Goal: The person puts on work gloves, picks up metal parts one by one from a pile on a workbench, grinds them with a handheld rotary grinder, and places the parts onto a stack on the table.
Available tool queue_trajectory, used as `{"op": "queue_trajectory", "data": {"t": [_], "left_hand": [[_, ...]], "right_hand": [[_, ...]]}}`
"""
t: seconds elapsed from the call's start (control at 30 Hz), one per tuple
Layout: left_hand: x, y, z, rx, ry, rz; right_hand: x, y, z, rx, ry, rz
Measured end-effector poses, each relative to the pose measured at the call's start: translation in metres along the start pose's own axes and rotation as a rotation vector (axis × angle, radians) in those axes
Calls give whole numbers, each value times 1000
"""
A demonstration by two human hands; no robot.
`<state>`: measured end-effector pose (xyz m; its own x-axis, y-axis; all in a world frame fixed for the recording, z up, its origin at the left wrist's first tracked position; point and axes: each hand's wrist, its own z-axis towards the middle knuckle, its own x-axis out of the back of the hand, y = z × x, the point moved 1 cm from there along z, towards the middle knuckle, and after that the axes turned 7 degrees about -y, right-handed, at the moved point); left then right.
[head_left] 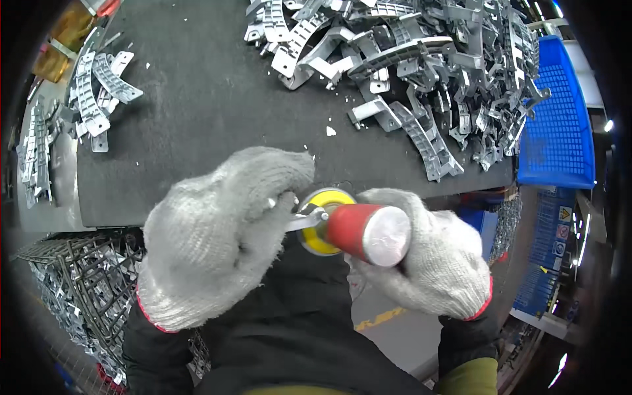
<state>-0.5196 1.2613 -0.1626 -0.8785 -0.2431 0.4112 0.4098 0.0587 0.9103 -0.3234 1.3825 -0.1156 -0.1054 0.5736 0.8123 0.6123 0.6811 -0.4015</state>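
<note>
Our left hand (224, 240) pinches a bracket (305, 220), probably light and stiff, best held behind its tip; our right hand (438, 257) wraps the red tool (350, 229).

Looks like a factory workshop. Shown by metal parts (421, 56) heaped on a dark bench (204, 125), more in a wire cage (92, 283) below, a blue crate (559, 131) alongside, a red tool (352, 230) with a yellow disc (329, 197), and a blue board (543, 240) bearing warning signs (563, 214).
</note>
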Motion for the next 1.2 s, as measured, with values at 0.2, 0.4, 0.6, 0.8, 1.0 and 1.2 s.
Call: {"op": "queue_trajectory", "data": {"t": [0.2,0.4,0.6,0.8,1.0,1.2], "left_hand": [[-3,4,1,-104,-75,140],[-11,10,-1,-136,-37,253],[2,10,5,-63,-25,149],[31,-43,-1,94,169,-945],[10,-63,-11,318,415,-1634],[-4,-45,-7,510,650,-1577]], "right_hand": [[13,11,-67,28,263,-79],[37,-13,-39,67,95,11],[33,4,-54,107,76,13],[-17,21,-60,-83,358,82],[-16,13,-37,-45,379,396],[-6,2,-8,324,171,248]]}}
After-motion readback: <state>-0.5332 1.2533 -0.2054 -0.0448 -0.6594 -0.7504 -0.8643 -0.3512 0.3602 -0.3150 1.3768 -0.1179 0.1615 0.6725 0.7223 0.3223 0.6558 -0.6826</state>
